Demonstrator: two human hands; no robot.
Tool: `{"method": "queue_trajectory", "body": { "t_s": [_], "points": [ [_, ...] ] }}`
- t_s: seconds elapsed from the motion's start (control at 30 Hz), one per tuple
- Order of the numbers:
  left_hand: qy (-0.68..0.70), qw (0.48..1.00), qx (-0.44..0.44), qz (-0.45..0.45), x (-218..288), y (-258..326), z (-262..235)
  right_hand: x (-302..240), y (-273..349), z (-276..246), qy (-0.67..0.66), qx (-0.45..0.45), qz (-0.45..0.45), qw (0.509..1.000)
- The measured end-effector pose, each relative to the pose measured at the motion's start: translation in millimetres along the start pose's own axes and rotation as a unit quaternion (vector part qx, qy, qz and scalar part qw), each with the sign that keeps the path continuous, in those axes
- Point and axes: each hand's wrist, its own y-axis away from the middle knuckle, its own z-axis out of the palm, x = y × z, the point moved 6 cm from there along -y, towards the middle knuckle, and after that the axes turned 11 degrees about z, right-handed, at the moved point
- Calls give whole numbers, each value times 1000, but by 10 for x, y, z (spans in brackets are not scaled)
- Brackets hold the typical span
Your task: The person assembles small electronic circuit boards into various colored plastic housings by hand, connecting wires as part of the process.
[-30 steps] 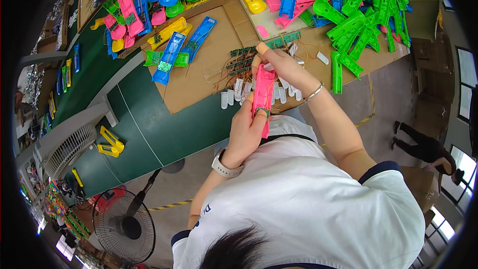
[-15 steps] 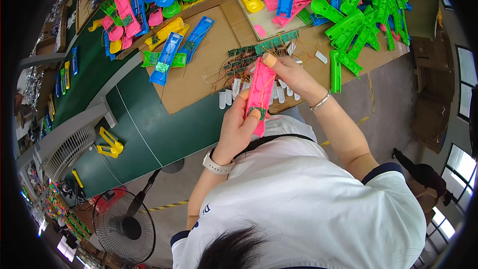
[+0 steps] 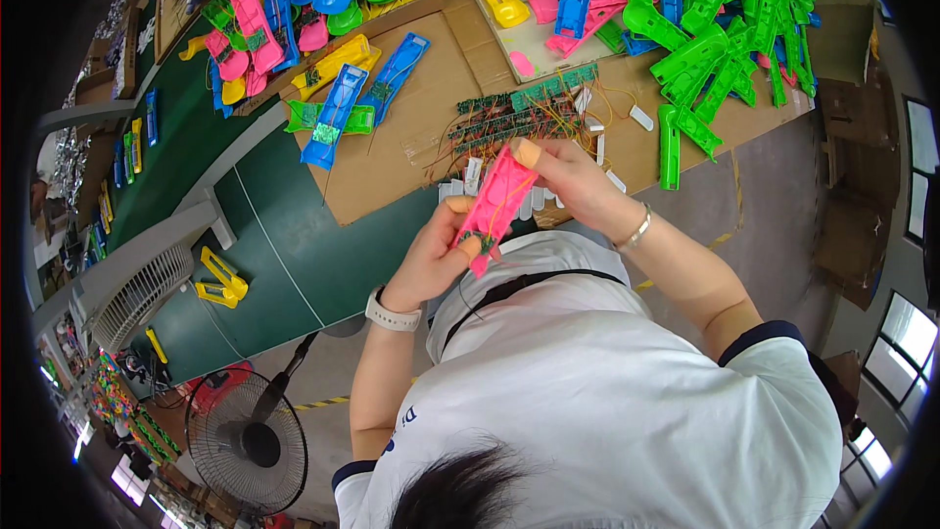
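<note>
Between my two hands is a pink plastic housing (image 3: 502, 193), long and tilted, with a thin wire along its inside. My left hand (image 3: 438, 250) is closed round its lower end, the thumb by a small green circuit board (image 3: 482, 239) there. My right hand (image 3: 568, 176) pinches the upper end, a tan wrap on its thumb. Just beyond the housing lie stacked green circuit boards (image 3: 553, 86) with a tangle of thin wires and several white tabs (image 3: 473, 174), partly hidden by my hands.
Green housings (image 3: 720, 69) are heaped at the far right of the cardboard-covered table (image 3: 392, 171). Blue (image 3: 335, 118) and yellow housings lie left of the boards, near a full carton of coloured parts. A yellow piece (image 3: 221, 279) rests on the green tabletop; a fan (image 3: 245, 441) stands lower left.
The pink housing has tilted further, its lower end swinging left and toward me. My left hand has shifted left and down with it; my right hand still grips the upper end.
</note>
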Motion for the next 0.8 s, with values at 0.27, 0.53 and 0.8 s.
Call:
{"method": "queue_trajectory", "body": {
  "t_s": [0.27, 0.53, 0.8],
  "points": [
    [-645, 722, 213, 133, 924, -507, -1242, -560, -392, -853, 578, 362, -325, 655],
    [-719, 662, 95, 189, 815, -952, -510, -524, -398, -765, 643, 218, -418, 604],
    [-598, 770, 15, 223, 415, -1104, 82, -533, -18, -552, 613, 158, -376, 677]
  ]
}}
